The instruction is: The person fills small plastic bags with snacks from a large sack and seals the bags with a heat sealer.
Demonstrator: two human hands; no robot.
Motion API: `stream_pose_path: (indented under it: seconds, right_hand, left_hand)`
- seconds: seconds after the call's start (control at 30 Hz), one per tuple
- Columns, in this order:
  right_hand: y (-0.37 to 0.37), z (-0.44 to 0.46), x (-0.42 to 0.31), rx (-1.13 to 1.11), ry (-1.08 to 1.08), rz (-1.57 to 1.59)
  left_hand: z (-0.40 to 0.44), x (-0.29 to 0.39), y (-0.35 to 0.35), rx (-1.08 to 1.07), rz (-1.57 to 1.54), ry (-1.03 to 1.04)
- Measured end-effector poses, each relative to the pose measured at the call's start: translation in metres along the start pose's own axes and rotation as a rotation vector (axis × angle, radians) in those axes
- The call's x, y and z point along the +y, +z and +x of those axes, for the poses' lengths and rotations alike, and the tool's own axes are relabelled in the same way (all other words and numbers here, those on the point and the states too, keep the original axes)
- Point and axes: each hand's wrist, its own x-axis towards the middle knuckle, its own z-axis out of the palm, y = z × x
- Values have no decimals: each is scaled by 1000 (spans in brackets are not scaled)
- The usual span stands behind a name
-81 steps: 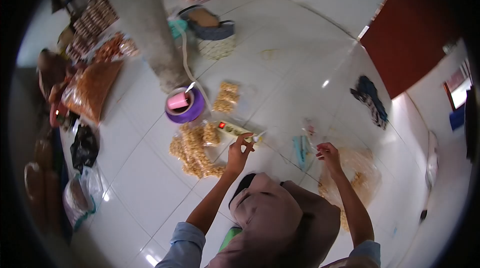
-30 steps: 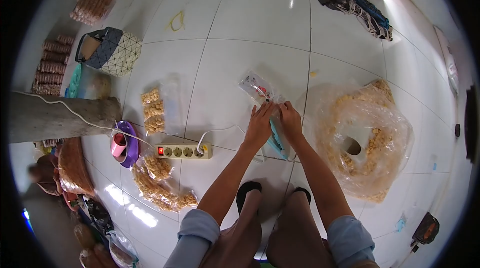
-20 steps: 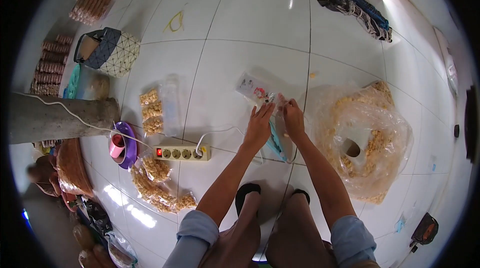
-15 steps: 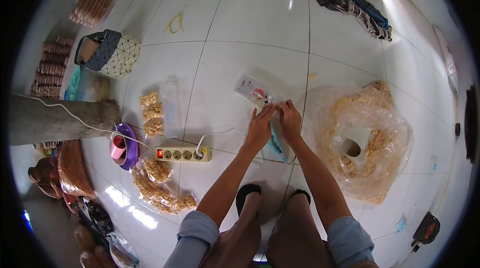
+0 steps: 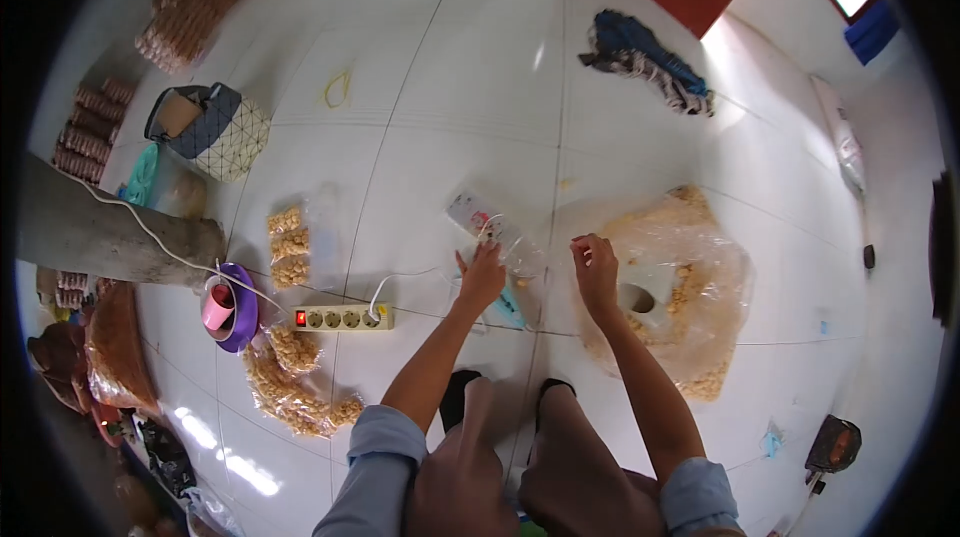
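Note:
My left hand [image 5: 484, 279] lies palm down, fingers spread, on the lower end of a clear plastic packet [image 5: 468, 209] with red and dark print. Partly under that hand is a long light-blue tool [image 5: 512, 307], perhaps a hand sealer; its far end is hidden. My right hand [image 5: 597, 267] is raised off the packet, its fingers loosely curled and apart, with nothing visible in them. It is beside the left edge of a large clear plastic bag [image 5: 715, 247] of yellowish snack pieces. A grey-white cylinder [image 5: 637, 299] sits within the bag's opening.
A power strip [image 5: 345, 318] with a lit red switch and white cable lies left. Around it are filled snack packets [image 5: 290, 257], a heap of bagged snacks [image 5: 290, 387] and a purple basin [image 5: 240, 312]. Farther off are a handbag [image 5: 215, 127] and crumpled dark cloth [image 5: 650, 57].
My right hand has left the packet and moved right toward the large bag. My left hand has stayed at the packet. The whole view has shifted slightly.

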Motion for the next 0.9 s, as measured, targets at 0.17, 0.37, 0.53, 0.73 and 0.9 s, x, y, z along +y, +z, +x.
stream_pose_path:
  seconds: [0.17, 0.37, 0.53, 0.73, 0.9]
  right_hand:
    - [-86, 29, -62, 108, 113, 143]
    - [-173, 39, -154, 98, 199, 624]
    - [-206, -9, -193, 40, 280, 907]
    - [-192, -59, -175, -99, 335, 818]
    - [-200, -55, -202, 109, 15, 622]
  left_hand:
    - [1, 35, -53, -230, -1017, 146]
    - [-75, 160, -193, -385, -1374, 64]
    - [-129, 211, -206, -321, -1847, 104]
    - [-142, 198, -206, 210, -1746, 247]
    - [-164, 186, -230, 284, -1112, 426]
